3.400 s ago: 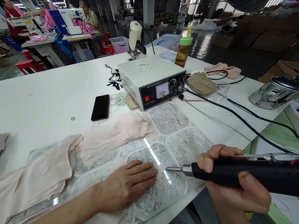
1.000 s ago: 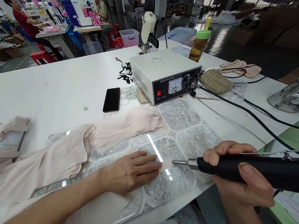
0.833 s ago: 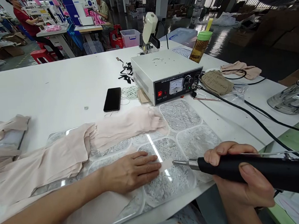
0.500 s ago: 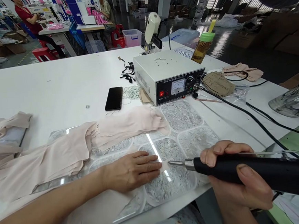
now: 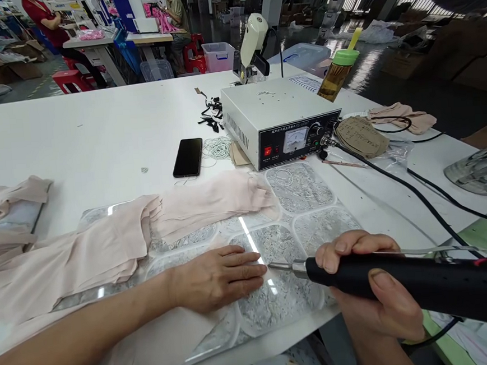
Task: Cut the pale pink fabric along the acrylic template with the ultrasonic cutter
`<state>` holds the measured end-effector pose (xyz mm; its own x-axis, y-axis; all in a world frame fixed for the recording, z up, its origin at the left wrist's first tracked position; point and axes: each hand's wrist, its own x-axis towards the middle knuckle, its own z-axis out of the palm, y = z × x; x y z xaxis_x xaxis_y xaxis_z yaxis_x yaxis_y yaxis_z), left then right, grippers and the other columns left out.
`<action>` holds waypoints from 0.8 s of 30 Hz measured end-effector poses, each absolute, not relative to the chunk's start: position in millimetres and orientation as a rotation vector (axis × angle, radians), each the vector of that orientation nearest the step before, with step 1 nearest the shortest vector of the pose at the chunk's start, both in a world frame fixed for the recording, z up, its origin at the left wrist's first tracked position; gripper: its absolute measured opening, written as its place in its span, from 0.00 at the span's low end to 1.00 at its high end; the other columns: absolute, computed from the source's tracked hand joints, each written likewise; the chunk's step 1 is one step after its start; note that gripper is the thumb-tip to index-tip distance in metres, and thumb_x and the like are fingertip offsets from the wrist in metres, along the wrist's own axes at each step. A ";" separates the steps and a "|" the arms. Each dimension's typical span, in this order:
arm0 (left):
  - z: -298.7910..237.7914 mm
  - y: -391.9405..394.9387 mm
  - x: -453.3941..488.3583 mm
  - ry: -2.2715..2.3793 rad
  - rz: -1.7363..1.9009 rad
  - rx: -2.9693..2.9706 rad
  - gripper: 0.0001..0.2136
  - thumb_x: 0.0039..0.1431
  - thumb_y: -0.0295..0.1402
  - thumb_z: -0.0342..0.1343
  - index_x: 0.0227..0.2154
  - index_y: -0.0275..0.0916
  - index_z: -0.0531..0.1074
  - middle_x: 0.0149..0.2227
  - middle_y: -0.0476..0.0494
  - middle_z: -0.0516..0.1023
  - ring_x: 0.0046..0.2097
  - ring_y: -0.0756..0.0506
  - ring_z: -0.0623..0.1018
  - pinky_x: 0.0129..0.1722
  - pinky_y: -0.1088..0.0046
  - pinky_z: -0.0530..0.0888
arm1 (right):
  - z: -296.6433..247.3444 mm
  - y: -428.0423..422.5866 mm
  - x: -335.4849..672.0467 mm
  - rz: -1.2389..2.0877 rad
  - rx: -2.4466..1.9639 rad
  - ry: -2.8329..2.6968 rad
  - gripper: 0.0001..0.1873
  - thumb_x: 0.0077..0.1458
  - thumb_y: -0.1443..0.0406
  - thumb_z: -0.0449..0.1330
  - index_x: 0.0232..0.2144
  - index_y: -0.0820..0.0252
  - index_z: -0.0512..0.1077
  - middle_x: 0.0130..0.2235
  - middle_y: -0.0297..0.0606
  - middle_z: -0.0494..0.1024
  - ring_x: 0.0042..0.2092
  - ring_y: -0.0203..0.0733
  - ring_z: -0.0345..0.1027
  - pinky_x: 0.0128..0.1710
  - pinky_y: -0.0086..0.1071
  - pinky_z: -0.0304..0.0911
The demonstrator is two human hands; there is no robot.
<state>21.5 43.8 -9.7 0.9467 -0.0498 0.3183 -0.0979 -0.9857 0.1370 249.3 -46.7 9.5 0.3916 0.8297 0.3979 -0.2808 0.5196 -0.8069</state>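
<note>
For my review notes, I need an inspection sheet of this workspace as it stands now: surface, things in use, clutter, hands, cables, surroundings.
Surface: white table; grey patterned mat at the near side.
Things in use: black tool, metal tip close to the left fingertips, contact unclear; pink cloth layered on the mat.
Clutter: phone, coiled cord, black scraps, bottle.
Hands: left flat over cloth; right gripping the tool.
Cables: black cable from the meter box front, passing behind the tool, far end hidden; second cable to its right.
Surroundings: two people, partly visible, by sewing machines; red stools.
</note>
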 end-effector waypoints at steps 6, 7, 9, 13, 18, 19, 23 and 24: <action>-10.8 44.7 20.9 -0.126 0.471 2.949 0.16 0.71 0.27 0.40 0.49 0.30 0.73 0.56 0.38 0.73 0.58 0.40 0.71 0.58 0.63 0.67 | 11.2 -45.7 249.4 0.781 -0.725 -0.904 0.06 0.51 0.64 0.59 0.32 0.59 0.72 0.31 0.33 0.69 0.24 0.34 0.67 0.25 0.35 0.66; -11.2 44.8 20.8 -0.126 0.470 2.947 0.16 0.71 0.27 0.41 0.49 0.30 0.73 0.56 0.38 0.73 0.58 0.40 0.71 0.58 0.63 0.67 | 11.4 -47.1 250.0 0.778 -0.732 -0.891 0.06 0.50 0.63 0.59 0.33 0.59 0.72 0.31 0.34 0.69 0.24 0.34 0.66 0.25 0.35 0.66; -12.2 44.8 20.5 -0.124 0.460 2.944 0.15 0.71 0.27 0.42 0.50 0.30 0.72 0.56 0.39 0.72 0.58 0.40 0.71 0.58 0.62 0.66 | 11.5 -51.6 251.8 0.786 -0.749 -0.869 0.07 0.50 0.63 0.59 0.33 0.58 0.72 0.31 0.34 0.68 0.24 0.35 0.66 0.25 0.36 0.65; -13.6 43.9 19.6 -0.110 0.414 2.946 0.16 0.71 0.28 0.40 0.51 0.32 0.72 0.57 0.40 0.71 0.59 0.41 0.70 0.59 0.63 0.66 | 11.7 -61.0 254.3 0.828 -0.757 -0.868 0.08 0.51 0.63 0.58 0.34 0.59 0.72 0.31 0.35 0.68 0.25 0.35 0.66 0.26 0.37 0.66; -13.0 43.7 19.3 -0.088 0.379 2.945 0.17 0.72 0.29 0.39 0.51 0.34 0.72 0.57 0.40 0.71 0.60 0.41 0.70 0.59 0.62 0.67 | 11.4 -62.1 251.7 0.841 -0.732 -0.879 0.08 0.52 0.63 0.57 0.35 0.60 0.72 0.32 0.35 0.68 0.26 0.35 0.67 0.26 0.36 0.66; -12.7 43.9 19.5 -0.092 0.388 2.947 0.17 0.72 0.29 0.40 0.51 0.33 0.72 0.57 0.40 0.71 0.60 0.41 0.70 0.58 0.62 0.67 | 11.2 -61.7 251.3 0.837 -0.729 -0.882 0.08 0.52 0.63 0.57 0.35 0.60 0.71 0.32 0.35 0.68 0.26 0.35 0.67 0.26 0.35 0.66; -11.8 45.0 20.4 -0.116 0.425 2.944 0.16 0.71 0.28 0.40 0.50 0.31 0.73 0.57 0.40 0.72 0.58 0.40 0.71 0.57 0.63 0.68 | 9.8 -61.2 251.5 0.832 -0.733 -0.904 0.07 0.52 0.64 0.57 0.35 0.60 0.71 0.32 0.35 0.68 0.26 0.35 0.67 0.27 0.36 0.66; -11.9 45.1 20.5 -0.115 0.430 2.944 0.16 0.71 0.28 0.41 0.50 0.31 0.73 0.57 0.40 0.72 0.58 0.40 0.71 0.57 0.63 0.68 | 9.5 -61.3 251.7 0.833 -0.738 -0.908 0.07 0.52 0.64 0.58 0.34 0.59 0.71 0.32 0.34 0.68 0.26 0.35 0.67 0.27 0.36 0.66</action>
<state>20.5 45.1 -11.9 0.9556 -0.0523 0.2901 -0.0994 -0.9836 0.1503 251.7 -61.3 9.5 0.3629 0.8560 0.3683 -0.2937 0.4801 -0.8266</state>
